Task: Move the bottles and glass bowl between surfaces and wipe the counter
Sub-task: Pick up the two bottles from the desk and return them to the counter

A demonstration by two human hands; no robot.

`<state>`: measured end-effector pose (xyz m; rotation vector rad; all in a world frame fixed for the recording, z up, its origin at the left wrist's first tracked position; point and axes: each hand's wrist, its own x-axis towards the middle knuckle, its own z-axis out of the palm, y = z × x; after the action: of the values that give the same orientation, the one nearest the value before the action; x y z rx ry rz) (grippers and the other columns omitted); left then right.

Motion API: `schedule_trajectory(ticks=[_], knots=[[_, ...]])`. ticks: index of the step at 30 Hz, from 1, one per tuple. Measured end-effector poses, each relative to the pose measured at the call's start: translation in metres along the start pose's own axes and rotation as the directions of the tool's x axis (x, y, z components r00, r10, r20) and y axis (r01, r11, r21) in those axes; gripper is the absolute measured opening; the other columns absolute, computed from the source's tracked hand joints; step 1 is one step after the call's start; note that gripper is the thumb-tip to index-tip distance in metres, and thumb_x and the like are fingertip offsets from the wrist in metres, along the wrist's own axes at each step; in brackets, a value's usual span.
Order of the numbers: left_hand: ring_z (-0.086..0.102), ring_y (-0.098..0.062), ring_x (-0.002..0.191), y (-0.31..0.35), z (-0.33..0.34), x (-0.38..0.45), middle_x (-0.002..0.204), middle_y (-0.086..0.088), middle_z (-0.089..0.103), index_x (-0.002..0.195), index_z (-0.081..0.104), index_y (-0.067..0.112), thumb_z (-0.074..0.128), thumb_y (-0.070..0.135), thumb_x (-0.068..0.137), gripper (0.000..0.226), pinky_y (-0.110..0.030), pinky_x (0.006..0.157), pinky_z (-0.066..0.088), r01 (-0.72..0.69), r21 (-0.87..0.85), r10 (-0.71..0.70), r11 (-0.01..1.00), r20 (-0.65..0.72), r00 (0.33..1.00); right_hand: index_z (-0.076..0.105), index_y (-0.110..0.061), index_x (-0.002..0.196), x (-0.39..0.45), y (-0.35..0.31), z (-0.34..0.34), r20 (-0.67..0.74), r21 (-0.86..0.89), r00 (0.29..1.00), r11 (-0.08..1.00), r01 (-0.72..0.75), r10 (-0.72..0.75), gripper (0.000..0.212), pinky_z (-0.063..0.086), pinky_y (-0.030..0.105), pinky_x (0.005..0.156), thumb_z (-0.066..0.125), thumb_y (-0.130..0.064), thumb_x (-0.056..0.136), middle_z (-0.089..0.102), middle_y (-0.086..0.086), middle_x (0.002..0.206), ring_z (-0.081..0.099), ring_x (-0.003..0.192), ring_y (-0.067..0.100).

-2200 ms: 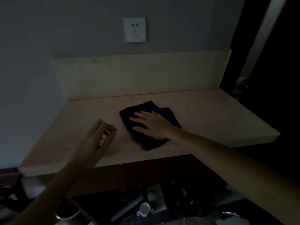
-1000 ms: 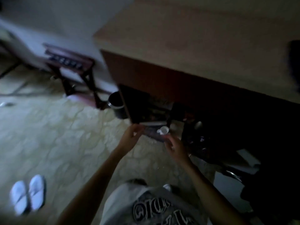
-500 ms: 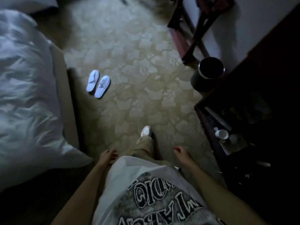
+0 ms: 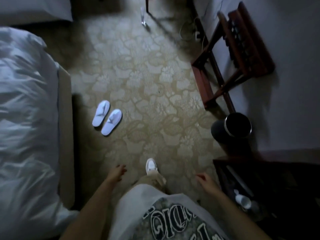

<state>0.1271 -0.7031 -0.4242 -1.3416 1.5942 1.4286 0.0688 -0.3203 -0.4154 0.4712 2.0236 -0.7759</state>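
Beige carpet [image 4: 138, 80] with a pale floral pattern, seen from above in dim light, filling the middle of the view. Left hand [image 4: 117, 172] low at the person's side, fingers loosely curled, holding nothing. Right hand [image 4: 204, 179] likewise low and relaxed, fingers slightly bent, grasping nothing. Grey printed T-shirt [image 4: 164, 213] at the bottom edge, with one white sneaker [image 4: 151, 166] stepping forward onto the carpet between the two hands.

White rumpled bedding [image 4: 26, 118] along the whole left side, on a tan bed base [image 4: 65, 127]. Pair of white slippers [image 4: 106, 117] side by side on the carpet, near the bed's edge. Dark cylindrical waste bin [image 4: 232, 128] with a metal rim at right, against the wall. Red-brown wooden luggage rack [image 4: 233, 54] beyond the bin, upper right, blurred by motion. Clear plastic bottle [image 4: 142, 16] on the floor at the top of the view, far from both hands, small and blurred.

Dark low shelf [image 4: 259, 187] at the lower right, just beside the right arm, its contents mostly lost in shadow. White cup [image 4: 244, 200] visible on that shelf. Counter and glass bowl out of the view.
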Motion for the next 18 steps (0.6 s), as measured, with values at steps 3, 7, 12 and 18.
schedule_trajectory(ticks=[3, 7, 12, 18], knots=[[0.056, -0.019, 0.081, 0.140, -0.041, 0.026, 0.096, -0.009, 0.063, 0.109, 0.058, 0.011, 0.045, 0.027, 0.102, 0.021, -0.028, 0.068, 0.039, -0.193, 0.034, 0.193, 0.981, 0.004, 0.981, 0.056, -0.003, 0.124, 0.022, -0.023, -0.017, -0.010, -0.001, 0.997, 0.997, -0.077, 0.077, 0.030, 0.048, 0.034, 0.088, 0.050, -0.018, 0.099, 0.062, 0.014, 0.121, 0.058, 0.106, 0.025], [0.057, -0.013, 0.071, 0.263, -0.085, 0.058, 0.085, -0.005, 0.062, 0.102, 0.061, 0.013, 0.046, 0.026, 0.101, 0.020, -0.026, 0.061, 0.040, -0.352, -0.019, 0.352, 0.936, -0.004, 0.936, 0.063, -0.002, 0.108, 0.071, -0.083, -0.033, -0.019, -0.053, 0.991, 0.990, -0.134, 0.133, 0.021, 0.050, 0.033, 0.079, 0.051, -0.015, 0.097, 0.066, 0.013, 0.102, 0.061, 0.088, 0.025], [0.061, -0.016, 0.072, 0.327, -0.131, 0.124, 0.094, -0.010, 0.064, 0.109, 0.061, 0.008, 0.047, 0.025, 0.101, 0.023, -0.022, 0.055, 0.042, -0.236, -0.024, 0.236, 0.971, 0.015, 0.972, 0.060, -0.006, 0.111, 0.151, -0.234, -0.052, 0.018, -0.081, 0.995, 0.992, -0.098, 0.100, 0.023, 0.041, 0.024, 0.059, 0.046, -0.019, 0.099, 0.061, 0.008, 0.090, 0.056, 0.076, 0.018], [0.057, -0.024, 0.065, 0.323, -0.186, 0.146, 0.078, -0.012, 0.062, 0.100, 0.058, 0.006, 0.049, 0.019, 0.101, 0.016, -0.028, 0.064, 0.041, 0.124, -0.263, -0.167, 0.957, -0.147, 0.975, 0.060, -0.006, 0.117, 0.252, -0.501, -0.082, 0.119, -0.079, 0.984, 0.986, 0.145, -0.135, 0.026, 0.044, 0.031, 0.068, 0.045, -0.021, 0.100, 0.061, 0.005, 0.088, 0.057, 0.078, 0.020]])
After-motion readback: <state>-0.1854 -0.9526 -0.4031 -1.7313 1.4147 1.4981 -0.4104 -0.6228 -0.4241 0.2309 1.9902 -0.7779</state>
